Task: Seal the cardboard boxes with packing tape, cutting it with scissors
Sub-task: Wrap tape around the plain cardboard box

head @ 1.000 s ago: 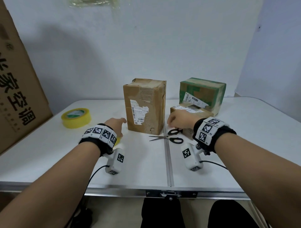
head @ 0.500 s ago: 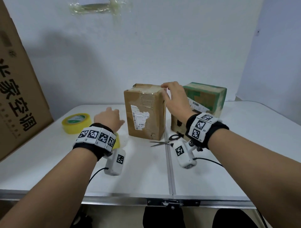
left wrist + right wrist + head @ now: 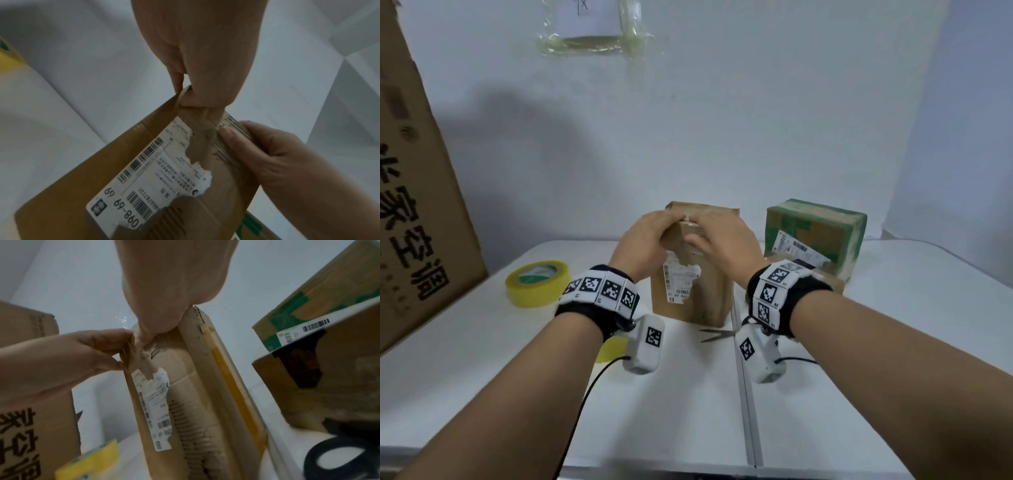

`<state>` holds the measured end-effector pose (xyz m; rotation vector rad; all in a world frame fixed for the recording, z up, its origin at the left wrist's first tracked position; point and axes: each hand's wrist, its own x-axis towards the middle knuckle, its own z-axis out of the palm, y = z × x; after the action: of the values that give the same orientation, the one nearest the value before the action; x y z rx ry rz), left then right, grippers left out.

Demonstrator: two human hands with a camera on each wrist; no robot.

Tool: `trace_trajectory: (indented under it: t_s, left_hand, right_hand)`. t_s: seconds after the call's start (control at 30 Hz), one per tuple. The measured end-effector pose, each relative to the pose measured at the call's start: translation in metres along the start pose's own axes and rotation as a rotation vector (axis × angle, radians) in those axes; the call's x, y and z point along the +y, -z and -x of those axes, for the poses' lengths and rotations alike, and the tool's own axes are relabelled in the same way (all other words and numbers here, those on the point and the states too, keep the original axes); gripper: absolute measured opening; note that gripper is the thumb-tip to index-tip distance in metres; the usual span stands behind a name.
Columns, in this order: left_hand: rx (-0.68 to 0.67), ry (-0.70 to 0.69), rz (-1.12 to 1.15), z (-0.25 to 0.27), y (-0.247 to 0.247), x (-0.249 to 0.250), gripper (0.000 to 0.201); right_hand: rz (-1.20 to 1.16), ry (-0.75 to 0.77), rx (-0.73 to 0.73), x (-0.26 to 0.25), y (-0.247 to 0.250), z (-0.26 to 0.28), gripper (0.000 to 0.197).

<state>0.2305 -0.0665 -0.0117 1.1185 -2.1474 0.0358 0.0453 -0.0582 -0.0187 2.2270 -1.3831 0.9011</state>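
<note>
Wrist views show both hands (image 3: 197,53) (image 3: 61,356) gripping the box (image 3: 698,301) top edge

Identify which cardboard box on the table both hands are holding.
The tall brown box with the torn white label, standing upright mid-table. The left hand and right hand grip its top; the green-taped box behind stands untouched.

White folding table (image 3: 482,359), centre seam; pale wall (image 3: 756,120), taped plastic-wrapped paper (image 3: 589,27); large printed carton (image 3: 417,212) leaning left.

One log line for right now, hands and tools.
left hand: holds tall box top | right hand: same | scissors: on table | tape roll: untouched
</note>
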Motion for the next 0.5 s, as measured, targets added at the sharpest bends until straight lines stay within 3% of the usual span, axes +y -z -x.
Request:
trace_trajectory:
  t_s: [0.13, 0.3, 0.37, 0.5]
  left_hand:
    - [-0.004, 0.025, 0.004, -0.002, -0.006, -0.001, 0.065]
    - [-0.061, 0.009, 0.041, 0.001, 0.003, 0.006, 0.053]
    - [-0.088, -0.011, 0.026, 0.000, 0.005, 0.004, 0.043]
    - [-0.048, -0.022, -0.037, -0.003, -0.002, -0.001, 0.055]
  right_hand:
    - [0.124, 0.032, -0.035, 0.000, -0.003, 0.005, 0.056]
    - [0.203, 0.049, -0.049, -0.003, -0.008, 0.023, 0.090]
    - [0.141, 0.042, -0.081, 0.000, -0.004, 0.024, 0.087]
    - [-0.081, 0.007, -0.044, 0.009, 0.005, 0.024, 0.059]
